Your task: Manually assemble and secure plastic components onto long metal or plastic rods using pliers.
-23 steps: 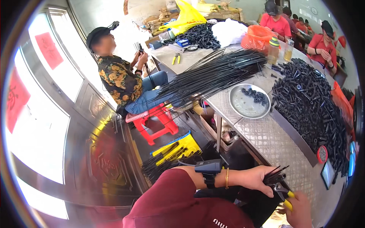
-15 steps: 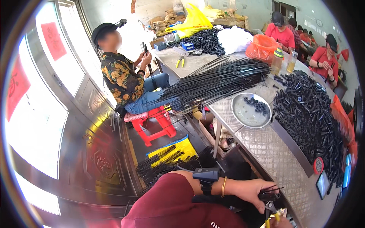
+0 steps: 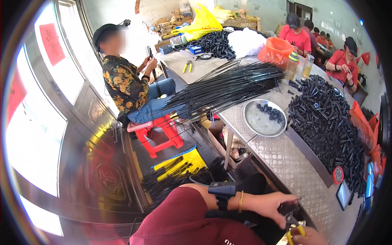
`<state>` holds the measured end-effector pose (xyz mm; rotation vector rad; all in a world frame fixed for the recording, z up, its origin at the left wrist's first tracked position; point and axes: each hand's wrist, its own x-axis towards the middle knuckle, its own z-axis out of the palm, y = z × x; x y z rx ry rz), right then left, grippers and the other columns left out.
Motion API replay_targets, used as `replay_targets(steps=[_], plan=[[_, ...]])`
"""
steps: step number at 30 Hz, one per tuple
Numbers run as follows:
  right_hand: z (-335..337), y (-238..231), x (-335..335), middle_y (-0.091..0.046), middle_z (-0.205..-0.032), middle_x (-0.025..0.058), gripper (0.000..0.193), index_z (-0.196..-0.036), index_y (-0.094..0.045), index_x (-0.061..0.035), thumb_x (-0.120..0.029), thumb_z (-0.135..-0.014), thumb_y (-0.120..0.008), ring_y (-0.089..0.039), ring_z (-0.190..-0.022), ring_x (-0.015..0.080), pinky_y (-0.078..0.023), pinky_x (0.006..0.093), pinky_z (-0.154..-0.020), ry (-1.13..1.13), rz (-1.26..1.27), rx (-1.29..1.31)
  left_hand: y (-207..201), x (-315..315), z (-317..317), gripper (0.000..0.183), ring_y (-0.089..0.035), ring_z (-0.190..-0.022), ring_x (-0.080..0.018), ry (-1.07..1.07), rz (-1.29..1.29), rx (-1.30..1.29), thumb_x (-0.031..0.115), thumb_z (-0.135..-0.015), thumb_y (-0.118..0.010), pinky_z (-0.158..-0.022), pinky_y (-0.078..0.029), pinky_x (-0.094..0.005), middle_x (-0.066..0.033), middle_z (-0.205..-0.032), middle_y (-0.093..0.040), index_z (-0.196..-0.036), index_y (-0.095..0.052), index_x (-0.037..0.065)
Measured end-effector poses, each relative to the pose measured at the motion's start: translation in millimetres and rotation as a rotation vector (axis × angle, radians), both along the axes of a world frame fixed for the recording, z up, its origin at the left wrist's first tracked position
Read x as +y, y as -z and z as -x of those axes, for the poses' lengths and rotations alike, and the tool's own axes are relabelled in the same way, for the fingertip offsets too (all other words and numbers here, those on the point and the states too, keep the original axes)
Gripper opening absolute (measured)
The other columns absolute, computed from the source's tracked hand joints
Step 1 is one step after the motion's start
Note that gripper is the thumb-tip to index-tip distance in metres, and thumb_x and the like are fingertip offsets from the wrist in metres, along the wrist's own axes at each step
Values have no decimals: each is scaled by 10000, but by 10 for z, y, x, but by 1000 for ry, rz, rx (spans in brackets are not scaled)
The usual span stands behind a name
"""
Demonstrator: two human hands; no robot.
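Left hand [image 3: 270, 206] grips dark parts [image 3: 289, 207] by the counter's [image 3: 281, 159] edge. Right hand [image 3: 311, 237] grasps yellow-handled pliers [image 3: 290, 235] next to them, lower in view than 0.8 seconds ago.

- Near sleeve [image 3: 175, 212]: matt maroon cloth
- Near right pliers [image 3: 301, 230]: smooth, plastic-looking grips
- Right tabletop [image 3: 281, 163]: embossed, metallic sheen
- Round tray [image 3: 258, 123]: smooth, shiny metal
- Left door [image 3: 102, 179]: glossy, embossed

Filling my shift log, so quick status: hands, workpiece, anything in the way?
Left hand gripping dark part; right hand holding yellow-handled pliers. Pliers' head near part, contact unclear. Nothing visibly in the way; table close by.
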<state>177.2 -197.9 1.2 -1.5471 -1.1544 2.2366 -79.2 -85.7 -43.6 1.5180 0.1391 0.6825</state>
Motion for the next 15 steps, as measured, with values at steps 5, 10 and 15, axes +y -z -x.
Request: replay_targets(steps=[5,10,15], plan=[[-71,335,-198,-628,-812,155,542,-1285,-414,-10,-172,-828,-656,-604,-577,206,-487,305,-498,-80,-288,-83,84,-33,-22,452,-502,-735,-97,65,-1,18,195,-646,-821,-640,-431,-264,-35,-803,-533,-921,-507,20],[601,-475,-108,-615,-968,187,546,-1365,-344,-43,-160,-882,-571,-615,-834,273,-497,353,-715,-510,-1589,-1191,34,-1,8,420,-496,-674,-86,-60,128,18,218,-687,-809,-609,-427,-255,-13,-729,-533,-919,-515,26],[187,100,-376,-610,-913,137,275,-1143,-530,-24,-173,-919,-472,-613,-763,223,-499,322,-648,-53,-273,-469,101,-45,-23,547,-552,-741,-152,101,-96,-36,288,-627,-841,-655,-442,-293,-80,-821,-559,-977,-537,-1]])
